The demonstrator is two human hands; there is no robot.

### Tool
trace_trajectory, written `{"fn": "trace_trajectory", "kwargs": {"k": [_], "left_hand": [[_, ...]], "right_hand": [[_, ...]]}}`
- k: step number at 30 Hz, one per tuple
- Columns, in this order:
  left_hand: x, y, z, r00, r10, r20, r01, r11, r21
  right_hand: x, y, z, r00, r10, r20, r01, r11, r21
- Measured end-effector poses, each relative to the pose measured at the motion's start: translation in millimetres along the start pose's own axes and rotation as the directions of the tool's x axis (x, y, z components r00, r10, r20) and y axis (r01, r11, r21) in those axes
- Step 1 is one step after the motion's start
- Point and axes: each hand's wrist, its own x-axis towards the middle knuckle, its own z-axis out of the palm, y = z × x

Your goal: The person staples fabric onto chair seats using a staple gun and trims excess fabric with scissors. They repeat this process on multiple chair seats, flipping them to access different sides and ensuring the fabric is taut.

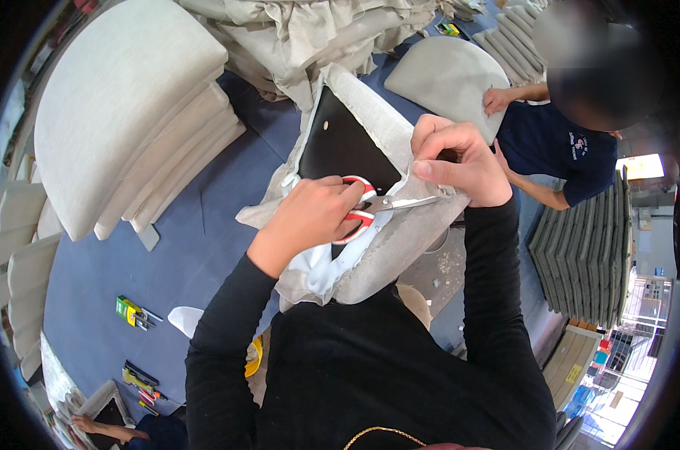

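My left hand [302, 214] is closed through the red-and-white handles of a pair of scissors [387, 202]. The blades point right, along the loose edge of beige fabric [411, 236], with their tips near my right hand [463, 161]. That hand is closed, pinching the fabric edge between thumb and fingers. The fabric wraps the rim of a seat panel with a black board [347, 146] showing in its middle. White lining [313, 271] hangs out at the near side. Whether the blades are apart is hard to make out.
Thick beige cushions [122, 90] are stacked at left on the blue table [182, 255], with heaped fabric [302, 37] behind. A co-worker's hand [497, 100] rests on a cushion [448, 71] at far right. A small yellow-green box [128, 310] and several hand tools [141, 384] lie at left.
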Motion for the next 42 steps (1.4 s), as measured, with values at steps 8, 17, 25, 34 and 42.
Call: {"fn": "trace_trajectory", "kwargs": {"k": [8, 17, 25, 34, 42], "left_hand": [[-23.1, 54.9, -32.5, 0.955, -0.254, 0.156, 0.274, 0.955, -0.118], [-31.7, 65.7, -39.6, 0.943, -0.274, 0.187, 0.311, 0.925, -0.216], [-41.8, 73.7, -49.1, 0.928, -0.275, 0.250, 0.333, 0.914, -0.233], [-37.7, 84.3, -49.7, 0.913, -0.345, 0.218, 0.391, 0.892, -0.226], [-36.6, 92.4, -60.2, 0.888, -0.339, 0.311, 0.409, 0.892, -0.193]], "right_hand": [[2.7, 1.9, 1.8, 0.999, 0.005, -0.040, -0.002, 0.998, 0.060], [13.7, -0.5, 12.0, 0.998, -0.058, -0.032, 0.059, 0.998, 0.029], [17.7, -1.8, 15.8, 0.996, -0.077, -0.038, 0.077, 0.997, -0.016], [18.6, -0.8, 16.4, 0.996, -0.074, -0.051, 0.074, 0.997, -0.001], [16.8, -4.9, 24.4, 0.996, -0.058, -0.066, 0.061, 0.997, 0.037]]}}
